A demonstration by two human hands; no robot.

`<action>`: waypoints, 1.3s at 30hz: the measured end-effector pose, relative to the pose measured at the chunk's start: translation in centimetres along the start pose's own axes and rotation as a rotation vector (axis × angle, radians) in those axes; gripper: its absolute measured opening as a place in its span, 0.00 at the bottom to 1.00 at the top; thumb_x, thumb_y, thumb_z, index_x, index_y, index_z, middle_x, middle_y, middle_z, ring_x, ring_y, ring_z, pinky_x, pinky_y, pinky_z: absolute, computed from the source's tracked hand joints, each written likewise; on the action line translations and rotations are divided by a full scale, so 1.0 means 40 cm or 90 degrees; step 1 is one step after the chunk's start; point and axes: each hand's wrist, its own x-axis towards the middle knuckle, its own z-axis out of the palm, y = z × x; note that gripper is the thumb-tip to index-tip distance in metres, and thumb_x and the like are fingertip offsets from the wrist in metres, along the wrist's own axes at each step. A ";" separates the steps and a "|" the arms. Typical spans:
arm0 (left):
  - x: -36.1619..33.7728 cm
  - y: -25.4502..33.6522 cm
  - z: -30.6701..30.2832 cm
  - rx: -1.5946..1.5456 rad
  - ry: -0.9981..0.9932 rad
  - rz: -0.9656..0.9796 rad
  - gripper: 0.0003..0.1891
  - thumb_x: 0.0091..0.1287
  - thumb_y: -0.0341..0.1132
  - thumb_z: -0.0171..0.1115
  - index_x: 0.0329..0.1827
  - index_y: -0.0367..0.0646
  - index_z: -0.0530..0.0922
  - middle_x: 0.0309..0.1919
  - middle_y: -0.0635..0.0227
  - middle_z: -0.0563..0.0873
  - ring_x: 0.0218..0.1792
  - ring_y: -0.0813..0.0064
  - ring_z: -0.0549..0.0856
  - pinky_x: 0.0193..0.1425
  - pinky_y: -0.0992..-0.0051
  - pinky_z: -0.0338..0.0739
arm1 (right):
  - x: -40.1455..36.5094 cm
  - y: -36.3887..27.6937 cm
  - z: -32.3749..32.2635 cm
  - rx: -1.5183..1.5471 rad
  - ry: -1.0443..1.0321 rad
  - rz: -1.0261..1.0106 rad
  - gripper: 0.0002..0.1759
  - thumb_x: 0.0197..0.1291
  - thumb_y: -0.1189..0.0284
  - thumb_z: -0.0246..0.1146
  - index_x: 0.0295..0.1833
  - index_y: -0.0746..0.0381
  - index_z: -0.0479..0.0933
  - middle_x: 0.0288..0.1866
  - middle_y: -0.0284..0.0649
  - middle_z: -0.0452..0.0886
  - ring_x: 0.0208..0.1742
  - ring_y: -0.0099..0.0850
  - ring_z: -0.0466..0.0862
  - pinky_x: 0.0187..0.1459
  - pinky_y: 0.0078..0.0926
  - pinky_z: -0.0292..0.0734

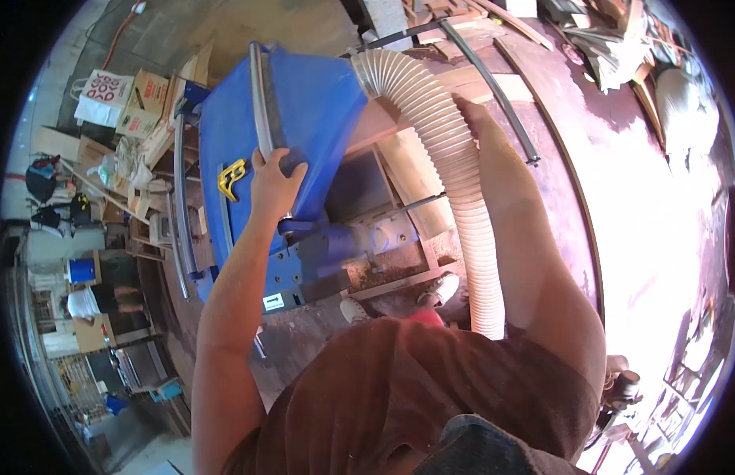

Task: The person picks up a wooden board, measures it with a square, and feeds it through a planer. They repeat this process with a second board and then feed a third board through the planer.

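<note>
My left hand [274,184] is closed over the lower end of a shiny metal bar [260,99], which runs along a blue machine cover [316,87]. Its thumb points away from the fingers. A yellow handle [232,180] sits on the blue surface just left of this hand. My right hand [476,119] is at the outer side of a ribbed, translucent duct hose [443,119], with its fingers against the hose and partly hidden. The hose bends from the cover's far corner down toward my body.
Below the cover are a blue machine base [284,273] and wooden boards [411,170]. A dark metal bar [494,91] crosses at the right. Cardboard boxes [142,103] and scrap wood stand at the left. Another person [86,302] is farther off, lower left.
</note>
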 end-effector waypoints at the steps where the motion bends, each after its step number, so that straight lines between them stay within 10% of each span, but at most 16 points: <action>1: 0.000 0.003 0.000 0.003 0.003 -0.001 0.27 0.60 0.50 0.66 0.61 0.49 0.75 0.70 0.33 0.58 0.58 0.39 0.77 0.62 0.59 0.74 | 0.085 0.035 -0.030 0.005 0.031 -0.004 0.29 0.62 0.48 0.63 0.48 0.67 0.79 0.41 0.44 0.83 0.42 0.35 0.80 0.43 0.34 0.75; 9: 0.003 0.009 -0.002 0.003 0.008 -0.010 0.27 0.60 0.49 0.67 0.60 0.49 0.75 0.69 0.32 0.59 0.59 0.39 0.77 0.62 0.58 0.74 | 0.136 0.061 -0.061 0.151 0.121 -0.068 0.23 0.59 0.51 0.67 0.32 0.62 0.81 0.29 0.41 0.83 0.30 0.29 0.80 0.34 0.24 0.74; 20: -0.004 0.004 0.001 -0.012 0.023 -0.006 0.26 0.59 0.48 0.67 0.58 0.49 0.76 0.69 0.33 0.61 0.63 0.39 0.73 0.64 0.59 0.72 | 0.179 0.078 -0.038 0.435 0.313 -0.173 0.12 0.66 0.65 0.61 0.37 0.63 0.79 0.33 0.42 0.83 0.36 0.34 0.86 0.29 0.26 0.80; 22: 0.001 0.006 -0.008 -0.052 -0.001 -0.025 0.26 0.59 0.48 0.67 0.58 0.49 0.76 0.69 0.33 0.60 0.64 0.40 0.72 0.65 0.59 0.71 | 0.152 0.065 -0.045 0.480 0.269 -0.160 0.14 0.67 0.61 0.60 0.47 0.61 0.78 0.44 0.44 0.81 0.38 0.38 0.85 0.29 0.32 0.80; 25: 0.004 0.011 -0.006 -0.053 0.001 -0.024 0.25 0.59 0.48 0.67 0.58 0.49 0.76 0.69 0.33 0.61 0.64 0.40 0.72 0.65 0.60 0.71 | 0.106 0.091 -0.051 -0.079 -0.057 0.014 0.22 0.63 0.50 0.61 0.43 0.61 0.78 0.26 0.32 0.73 0.24 0.24 0.69 0.23 0.27 0.62; 39: 0.008 0.019 -0.014 -0.056 -0.021 -0.027 0.24 0.61 0.46 0.66 0.58 0.48 0.75 0.70 0.39 0.60 0.62 0.42 0.74 0.63 0.60 0.73 | 0.092 0.104 0.013 0.099 0.008 -0.129 0.16 0.61 0.54 0.66 0.36 0.56 0.79 0.23 0.28 0.69 0.22 0.20 0.62 0.23 0.23 0.56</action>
